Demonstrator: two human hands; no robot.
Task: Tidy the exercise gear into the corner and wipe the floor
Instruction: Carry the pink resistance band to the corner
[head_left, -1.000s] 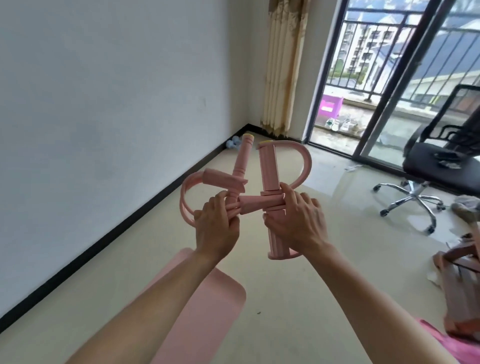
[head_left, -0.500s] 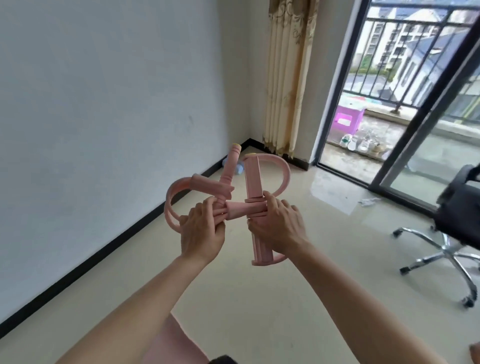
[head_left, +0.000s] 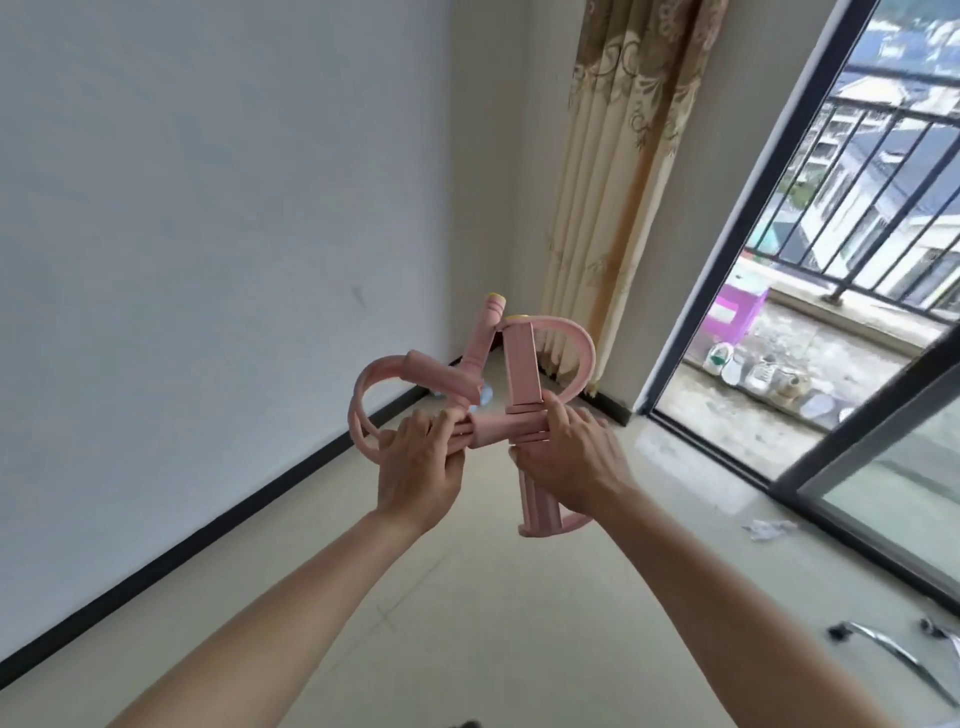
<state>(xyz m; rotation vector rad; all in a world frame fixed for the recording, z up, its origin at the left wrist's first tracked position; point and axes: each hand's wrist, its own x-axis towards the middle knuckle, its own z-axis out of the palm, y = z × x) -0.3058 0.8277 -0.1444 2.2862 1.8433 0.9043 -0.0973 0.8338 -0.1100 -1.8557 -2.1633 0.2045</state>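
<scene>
Pink foam-sleeved exercise puller (head_left: 522, 374), folded into a bundle, is held in mid-air. Left grip (head_left: 418, 467) curls tight round the bunched tubes; right grip (head_left: 571, 462) wraps the upright bar — two holds, probably so the loops cannot spring apart. Beyond, over pale tiled floor (head_left: 467, 597), lies the room corner (head_left: 457, 291) beside a beige patterned curtain (head_left: 608, 182) — the likely destination.

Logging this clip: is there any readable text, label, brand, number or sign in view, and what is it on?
No text can be read.
Pink gear, gripped by the left hand and the right hand: no print shows.
Purple box on the balcony: it has a pale patch, perhaps a label, too blurred to read.
Curtain: scroll pattern only, no lettering.
</scene>
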